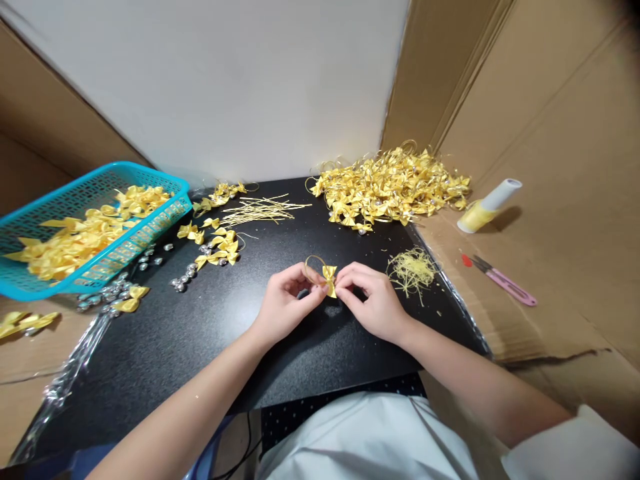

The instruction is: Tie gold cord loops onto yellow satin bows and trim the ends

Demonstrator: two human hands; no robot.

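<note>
Fine fingertip work on one yellow bow (329, 275) appears to be the step in hand, most likely the fastening of its cord. The bow is near the centre of the frame, raised just over the black tabletop (200, 360), with a looped cord (314, 257) arching at its upper left. The left hand (289, 298) pinches the bow's left side between thumb and forefinger; the right hand (373, 302) has thumb and forefinger pressed together at its right edge, though whether they also catch a cord end cannot be told. The next move seems to call for a steady left pinch and a small, precise right-hand motion. Finished-looking looped bows (385, 183) heap at upper right; loose cords (260, 210) lie at upper centre-left.
</note>
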